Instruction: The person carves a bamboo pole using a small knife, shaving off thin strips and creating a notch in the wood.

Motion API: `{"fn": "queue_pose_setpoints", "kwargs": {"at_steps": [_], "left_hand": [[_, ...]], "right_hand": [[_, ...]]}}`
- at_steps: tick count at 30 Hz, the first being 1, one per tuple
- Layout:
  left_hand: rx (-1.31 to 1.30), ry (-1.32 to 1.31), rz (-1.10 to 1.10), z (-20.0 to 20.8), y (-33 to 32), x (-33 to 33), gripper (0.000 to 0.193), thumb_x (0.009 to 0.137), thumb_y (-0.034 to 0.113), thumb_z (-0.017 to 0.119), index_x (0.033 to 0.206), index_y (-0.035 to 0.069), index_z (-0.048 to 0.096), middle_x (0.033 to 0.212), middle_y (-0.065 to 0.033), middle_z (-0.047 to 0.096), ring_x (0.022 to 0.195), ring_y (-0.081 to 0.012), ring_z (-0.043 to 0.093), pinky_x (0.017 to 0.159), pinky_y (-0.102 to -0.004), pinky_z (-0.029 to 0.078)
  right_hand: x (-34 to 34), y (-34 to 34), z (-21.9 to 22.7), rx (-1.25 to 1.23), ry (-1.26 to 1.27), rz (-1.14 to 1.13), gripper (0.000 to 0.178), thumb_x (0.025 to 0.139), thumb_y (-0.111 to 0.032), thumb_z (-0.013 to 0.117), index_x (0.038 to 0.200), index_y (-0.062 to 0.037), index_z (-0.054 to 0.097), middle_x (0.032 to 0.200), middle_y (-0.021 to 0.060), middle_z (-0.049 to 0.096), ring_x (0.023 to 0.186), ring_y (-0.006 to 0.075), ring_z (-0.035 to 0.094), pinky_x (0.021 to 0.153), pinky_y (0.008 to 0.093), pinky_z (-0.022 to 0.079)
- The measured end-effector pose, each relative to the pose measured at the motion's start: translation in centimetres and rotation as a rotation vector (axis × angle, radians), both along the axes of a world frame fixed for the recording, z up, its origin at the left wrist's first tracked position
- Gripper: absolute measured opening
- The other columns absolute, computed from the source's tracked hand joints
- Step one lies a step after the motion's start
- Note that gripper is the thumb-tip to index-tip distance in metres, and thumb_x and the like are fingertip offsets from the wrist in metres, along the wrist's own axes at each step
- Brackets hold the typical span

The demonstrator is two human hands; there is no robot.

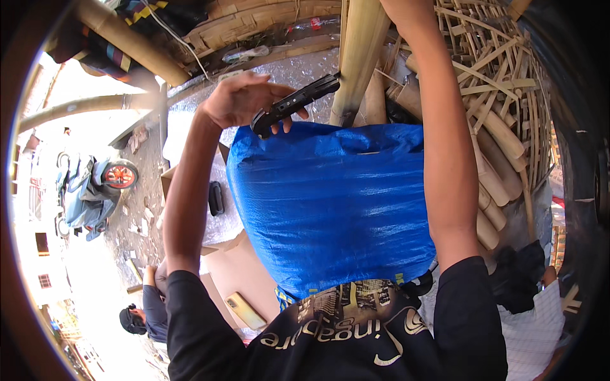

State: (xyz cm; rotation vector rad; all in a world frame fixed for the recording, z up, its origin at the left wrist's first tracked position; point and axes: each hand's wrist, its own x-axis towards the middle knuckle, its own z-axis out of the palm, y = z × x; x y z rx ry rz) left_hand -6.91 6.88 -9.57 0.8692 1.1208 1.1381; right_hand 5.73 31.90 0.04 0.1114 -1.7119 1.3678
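Note:
My left hand (238,105), slightly blurred, has its fingers curled round a long black tool (295,101) with a hooked end and small silver rivets. Its exact kind I cannot make out. The tool's far tip reaches to an upright bamboo pole (361,60). At the top edge, my right hand (406,11) is beside the upper part of that pole, its fingers cut off by the frame. Under both arms a blue plastic sheet (337,203) covers my lap.
Split bamboo and a woven bamboo frame (508,82) pile up on the right. Left lie a black case (216,199) and a gold phone (245,310) on cardboard. A motorbike (92,193) stands farther left, and another person (149,314) is at lower left.

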Motion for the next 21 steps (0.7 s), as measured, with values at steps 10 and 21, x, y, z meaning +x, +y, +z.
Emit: {"fn": "queue_pose_setpoints", "kwargs": {"at_steps": [10,21], "left_hand": [[0.551,-0.585,0.267,-4.3,1.3,2.6,0.079,0.058,0.008,0.053,0.128,-0.026,0.044,0.137,-0.0503,0.041,0.1,-0.0357,0.065,0.091,-0.0333,0.053],[0.655,0.162,1.32,-7.8,12.3,8.6,0.028,0.09,0.024,0.078,0.093,0.009,0.055,0.084,0.0022,0.05,0.079,-0.0092,0.045,0.076,-0.0244,0.038]], "right_hand": [[0.5,2.8,0.3,-0.07,0.165,-0.13,0.029,0.085,-0.013,0.079,0.078,-0.0099,0.051,0.079,0.0033,0.067,0.075,0.0093,0.064,0.065,0.0241,0.049],[1.0,3.2,-0.8,-0.222,0.218,-0.176,0.031,0.083,-0.017,0.083,0.08,-0.0098,0.052,0.075,-0.0021,0.06,0.07,0.0066,0.057,0.064,0.0228,0.046]]}}
